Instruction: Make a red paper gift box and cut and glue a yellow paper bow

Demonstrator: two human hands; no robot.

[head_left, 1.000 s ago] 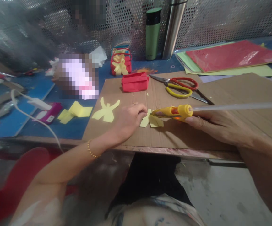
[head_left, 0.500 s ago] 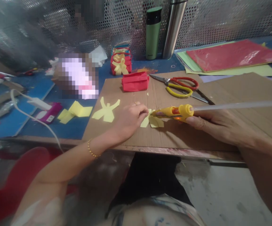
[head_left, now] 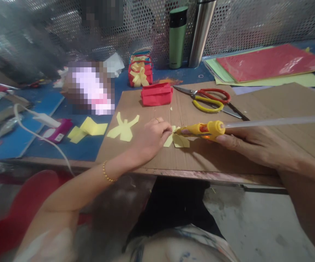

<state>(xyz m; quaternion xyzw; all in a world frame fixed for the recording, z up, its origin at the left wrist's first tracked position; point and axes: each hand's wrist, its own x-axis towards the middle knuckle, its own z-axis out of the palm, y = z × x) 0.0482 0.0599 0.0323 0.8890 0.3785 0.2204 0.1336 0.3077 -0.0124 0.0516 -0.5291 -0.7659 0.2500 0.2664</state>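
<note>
My right hand (head_left: pixel 255 147) is wrapped round a yellow hot glue gun (head_left: pixel 203 130) with a long clear glue stick (head_left: pixel 277 120) standing out of its back. The nozzle points left, at the middle of a yellow paper cutout (head_left: pixel 180 141) on the cardboard (head_left: pixel 152 160). My left hand (head_left: pixel 154 136) pinches the left side of that cutout, fingertips close to the nozzle. Left of this hand lies a second yellow paper cutout (head_left: pixel 124 129) shaped like a bow. Behind the hands sits a folded red paper piece (head_left: pixel 156 95).
Scissors (head_left: pixel 209 100) with red and yellow handles lie beside a dark-handled blade on the cardboard. Small red bags with yellow bows (head_left: pixel 139 74), a green tumbler (head_left: pixel 177 43), a steel flask (head_left: pixel 202 36) and paper sheets (head_left: pixel 272 63) stand behind. A purple power adapter (head_left: pixel 56 131) and yellow scraps (head_left: pixel 92 128) lie left.
Almost nothing differs. Both hands, the glue gun and the cutout hold their places; the view has shifted only very slightly.
</note>
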